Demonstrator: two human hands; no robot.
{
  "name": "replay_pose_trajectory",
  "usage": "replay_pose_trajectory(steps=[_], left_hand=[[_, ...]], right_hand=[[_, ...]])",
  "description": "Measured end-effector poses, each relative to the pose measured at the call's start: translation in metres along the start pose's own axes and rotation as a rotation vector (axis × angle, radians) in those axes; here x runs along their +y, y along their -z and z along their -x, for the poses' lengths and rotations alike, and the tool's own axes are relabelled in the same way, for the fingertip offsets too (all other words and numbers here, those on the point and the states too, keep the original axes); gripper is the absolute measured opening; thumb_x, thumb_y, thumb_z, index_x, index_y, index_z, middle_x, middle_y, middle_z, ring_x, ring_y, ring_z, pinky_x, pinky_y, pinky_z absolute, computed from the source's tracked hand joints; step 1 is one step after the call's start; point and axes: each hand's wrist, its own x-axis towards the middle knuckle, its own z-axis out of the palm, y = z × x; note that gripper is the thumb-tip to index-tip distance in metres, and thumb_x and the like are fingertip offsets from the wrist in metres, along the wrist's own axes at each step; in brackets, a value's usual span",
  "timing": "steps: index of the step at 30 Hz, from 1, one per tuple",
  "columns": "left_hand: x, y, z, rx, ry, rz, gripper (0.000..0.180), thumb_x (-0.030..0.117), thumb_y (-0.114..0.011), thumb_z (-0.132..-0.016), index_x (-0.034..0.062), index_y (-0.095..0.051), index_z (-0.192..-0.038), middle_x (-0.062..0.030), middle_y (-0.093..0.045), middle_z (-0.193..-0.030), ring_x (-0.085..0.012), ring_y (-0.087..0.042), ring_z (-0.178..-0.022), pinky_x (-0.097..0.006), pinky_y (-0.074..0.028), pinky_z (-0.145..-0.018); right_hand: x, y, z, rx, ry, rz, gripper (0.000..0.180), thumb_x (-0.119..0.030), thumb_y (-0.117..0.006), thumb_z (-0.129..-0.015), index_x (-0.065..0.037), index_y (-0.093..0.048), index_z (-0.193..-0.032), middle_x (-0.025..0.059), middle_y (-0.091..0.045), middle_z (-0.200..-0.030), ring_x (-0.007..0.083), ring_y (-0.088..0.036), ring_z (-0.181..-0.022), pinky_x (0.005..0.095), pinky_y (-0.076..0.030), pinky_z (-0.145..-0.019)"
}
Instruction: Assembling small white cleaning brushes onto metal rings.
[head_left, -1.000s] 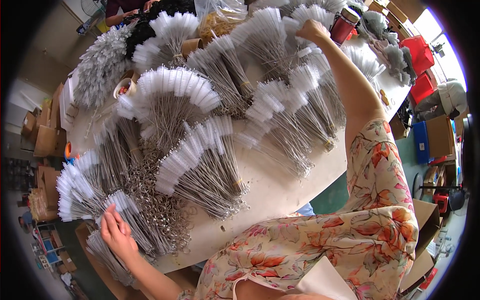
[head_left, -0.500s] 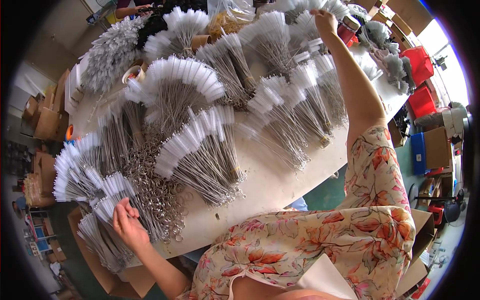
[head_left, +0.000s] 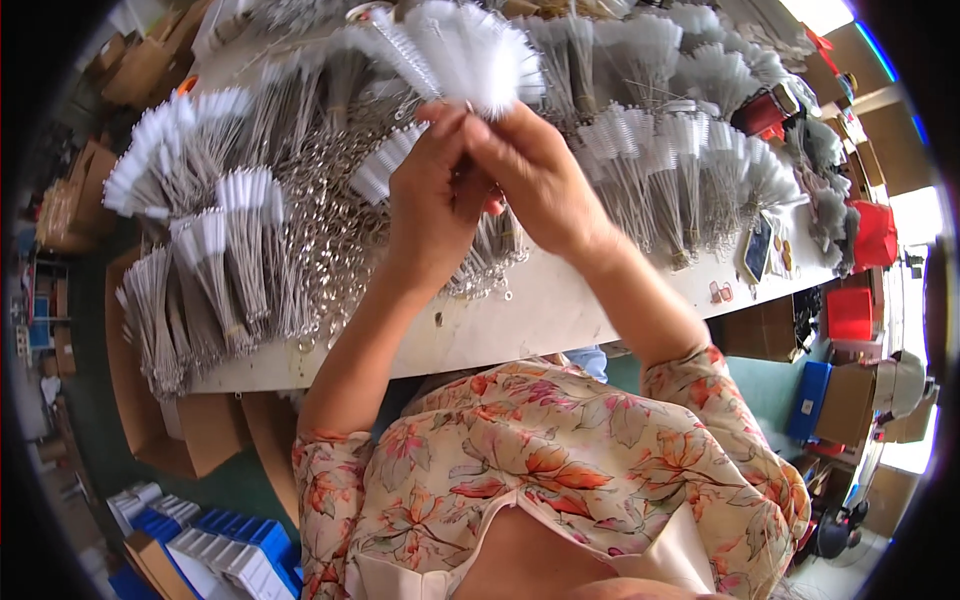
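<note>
White-bristled brushes (head_left: 490, 60) are fanning out just beyond the left hand (head_left: 432, 195) and right hand (head_left: 542, 172), which are jointly grasping them below the bristles, their common axis pointing forward, neither hand lying clearly nearer.

1. I see light flaring white at the windows (head_left: 916, 215) on the right, fringed blue-violet.
2. My view dims along the left rim, and fisheye curvature bends the edge of the desk (head_left: 545, 305) inside a black border.
3. I get glints off metal loops (head_left: 325, 225), overexposed held brush heads (head_left: 495, 60), and slightly blurred right fingers (head_left: 500, 150).
</note>
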Motion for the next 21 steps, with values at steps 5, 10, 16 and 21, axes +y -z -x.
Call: replay_pose_trajectory(steps=[5, 10, 16, 21], left_hand=[[-0.018, 0.019, 0.029, 0.282, -0.265, -0.097, 0.016, -0.005, -0.062, -0.075, 0.0, -0.055, -0.088, -0.0104, -0.052, -0.09, -0.0195, -0.057, -0.078, -0.028, -0.046, -0.071], [-0.038, -0.008, 0.069, 0.146, -0.247, 0.133, 0.008, 0.003, -0.06, -0.079, 0.0021, -0.06, -0.087, -0.0101, -0.054, -0.099, -0.0193, -0.058, -0.075, -0.025, -0.049, -0.067], [-0.044, 0.01, 0.117, 0.013, -0.319, -0.396, 0.03, 0.006, -0.066, -0.074, 0.007, -0.06, -0.104, -0.0084, -0.054, -0.096, -0.0219, -0.053, -0.081, -0.032, -0.045, -0.066], [-0.054, 0.023, 0.158, -0.119, 0.049, -0.13, 0.024, 0.008, -0.063, -0.08, 0.0054, -0.06, -0.103, -0.0076, -0.058, -0.082, -0.0166, -0.054, -0.065, -0.028, -0.044, -0.054]], right_hand=[[0.045, 0.018, 0.025, 0.296, 0.22, 0.146, 0.034, -0.028, -0.053, -0.089, -0.003, -0.058, -0.112, 0.0075, -0.056, -0.109, 0.0143, -0.048, -0.106, 0.0285, -0.039, -0.09], [0.078, -0.011, 0.054, 0.249, -0.138, -0.644, 0.021, -0.021, -0.05, -0.092, -0.003, -0.059, -0.098, 0.0052, -0.061, -0.089, 0.012, -0.057, -0.082, 0.0229, -0.046, -0.074], [0.039, 0.014, 0.061, 0.092, -0.283, -0.388, 0.018, -0.021, -0.049, -0.091, -0.004, -0.054, -0.094, -0.0023, -0.05, -0.067, 0.0065, -0.041, -0.055, 0.019, -0.038, -0.057], [0.008, 0.044, 0.084, -0.555, -0.083, 1.735, 0.01, -0.012, -0.058, -0.078, -0.005, -0.062, -0.072, 0.0056, -0.061, -0.068, 0.0157, -0.063, -0.068, 0.0295, -0.048, -0.055]])
